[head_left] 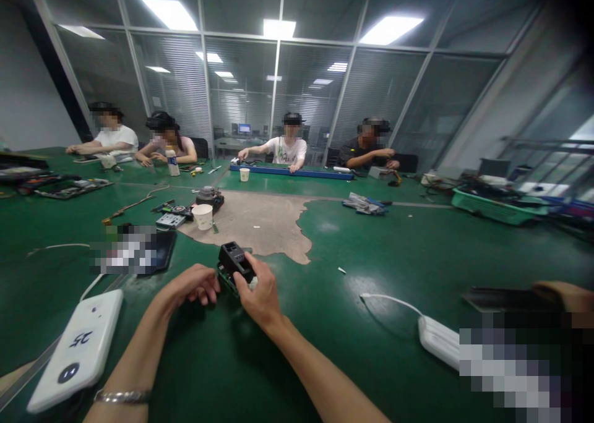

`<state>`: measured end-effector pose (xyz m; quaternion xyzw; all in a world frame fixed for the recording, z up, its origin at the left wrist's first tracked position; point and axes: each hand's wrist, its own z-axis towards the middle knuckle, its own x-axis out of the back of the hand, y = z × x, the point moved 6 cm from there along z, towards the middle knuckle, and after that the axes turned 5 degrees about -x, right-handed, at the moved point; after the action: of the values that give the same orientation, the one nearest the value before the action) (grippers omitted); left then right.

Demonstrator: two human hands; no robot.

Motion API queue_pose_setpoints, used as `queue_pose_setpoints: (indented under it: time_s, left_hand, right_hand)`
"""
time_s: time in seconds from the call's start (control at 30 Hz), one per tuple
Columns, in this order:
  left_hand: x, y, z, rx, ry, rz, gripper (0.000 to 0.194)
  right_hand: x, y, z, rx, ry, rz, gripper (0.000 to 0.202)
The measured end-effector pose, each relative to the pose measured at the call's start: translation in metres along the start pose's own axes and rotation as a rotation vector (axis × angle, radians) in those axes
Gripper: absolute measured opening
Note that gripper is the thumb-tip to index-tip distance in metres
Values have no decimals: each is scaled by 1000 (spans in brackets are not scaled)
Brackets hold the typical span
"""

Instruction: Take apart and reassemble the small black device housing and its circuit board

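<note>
A black boxy plastic part with a green circuit board on its underside is held up over the green table. My right hand grips it from the right, thumb on the near side and fingers over the far edge. My left hand is close against its left side, with fingers loosely bent and a little apart; whether they touch the part is unclear. Beyond the hands, a paper cup stands by loose electronic parts and a dark round-topped component.
A white power bank lies at the left and another white device with a cable at the right. Gloves and a green basket of parts are farther right. Several people sit across the table; another person's hand shows at the right edge.
</note>
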<state>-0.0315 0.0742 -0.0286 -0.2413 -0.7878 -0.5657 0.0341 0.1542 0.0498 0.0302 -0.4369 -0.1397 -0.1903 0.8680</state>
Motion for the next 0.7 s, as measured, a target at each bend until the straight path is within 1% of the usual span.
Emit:
queue_pose_setpoints:
  time_s: [0.1,0.3,0.47,0.7]
  left_hand:
    - [2,-3,2,-11,1,-16,42]
    - [1,-2,2,-24,-2,-28,56]
    - [2,-1,2,-14,-2,-34,55]
    - [1,-1,1,-28,-14,-39,49]
  right_hand:
    - [-6,-4,-1,33,-11,-7,43]
    - [-13,-15,-4,127,-64,-38,45]
    - [-12,-14,-8,123,-56,-73,43]
    - [-11,-8,-9,97,-37,-61,43]
